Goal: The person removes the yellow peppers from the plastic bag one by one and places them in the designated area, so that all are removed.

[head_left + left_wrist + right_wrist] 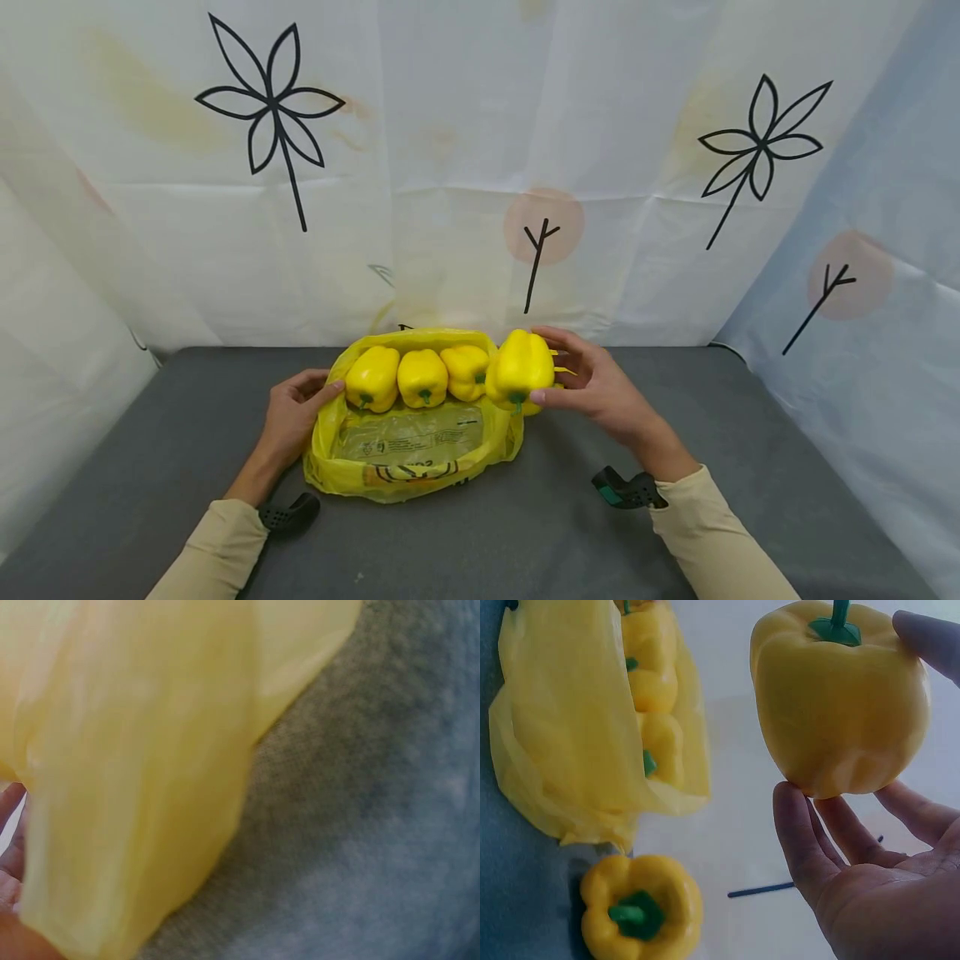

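My right hand [600,387] holds a yellow bell pepper [522,367] between thumb and fingers, beside the right rim of a yellow plastic bag [408,487]. In the right wrist view this held pepper [840,705] is raised, its green stem upward. Three more yellow peppers [423,377] sit in a row along the far side inside the open bag. Another pepper [641,907] stands on the table outside the bag; the held one largely hides it in the head view. My left hand [292,412] pinches the bag's left rim, its thumb over the edge. The left wrist view shows mostly bag film [135,772].
A dark grey table [487,550] lies under everything. White cloth [450,125] printed with black plant outlines hangs behind it, and bluish cloth [885,333] closes the right side. Both wrists wear dark bands [628,490].
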{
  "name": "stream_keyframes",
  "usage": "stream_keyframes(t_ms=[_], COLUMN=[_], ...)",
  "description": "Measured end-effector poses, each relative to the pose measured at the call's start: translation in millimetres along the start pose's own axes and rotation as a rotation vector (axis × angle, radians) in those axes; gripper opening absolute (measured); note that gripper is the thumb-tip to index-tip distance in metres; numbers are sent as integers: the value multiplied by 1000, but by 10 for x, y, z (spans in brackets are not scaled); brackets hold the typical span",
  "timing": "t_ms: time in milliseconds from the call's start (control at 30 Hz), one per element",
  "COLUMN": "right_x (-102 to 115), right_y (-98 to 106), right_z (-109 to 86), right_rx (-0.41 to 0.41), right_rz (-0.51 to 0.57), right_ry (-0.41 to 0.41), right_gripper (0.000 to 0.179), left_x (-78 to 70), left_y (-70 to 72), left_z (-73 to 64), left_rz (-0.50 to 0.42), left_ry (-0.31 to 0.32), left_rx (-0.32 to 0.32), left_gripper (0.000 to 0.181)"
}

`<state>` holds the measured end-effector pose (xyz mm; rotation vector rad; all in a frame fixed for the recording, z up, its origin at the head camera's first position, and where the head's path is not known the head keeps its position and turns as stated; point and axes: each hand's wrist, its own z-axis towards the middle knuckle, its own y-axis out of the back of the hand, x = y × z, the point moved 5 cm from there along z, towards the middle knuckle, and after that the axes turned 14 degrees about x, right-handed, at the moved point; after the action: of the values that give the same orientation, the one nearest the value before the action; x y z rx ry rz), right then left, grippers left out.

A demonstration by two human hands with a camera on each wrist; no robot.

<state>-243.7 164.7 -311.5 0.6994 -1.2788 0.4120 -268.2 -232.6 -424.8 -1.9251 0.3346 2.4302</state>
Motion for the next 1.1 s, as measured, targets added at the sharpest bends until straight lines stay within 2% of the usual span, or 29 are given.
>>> stream_keyframes(t_ms=[267, 767, 900, 1100], right_x=[-25, -38, -28, -44], right_y=[195, 511, 607, 756], right_z=[-90, -247, -298, -393], right_rx=[-73, -188, -223, -260], right_rz=[-24, -56, -50, -45], right_ry=[6, -31, -18, 4], right_gripper=[77, 74, 72, 70], left_x=[1, 22, 28, 27], left_y=[-5, 6, 19, 8], left_z=[6, 3, 11, 20], left_rz=[-12, 16, 26, -4], left_ry=[-8, 8, 9, 14], left_rx=[-2, 2, -5, -3], left_gripper=[36, 36, 37, 37])
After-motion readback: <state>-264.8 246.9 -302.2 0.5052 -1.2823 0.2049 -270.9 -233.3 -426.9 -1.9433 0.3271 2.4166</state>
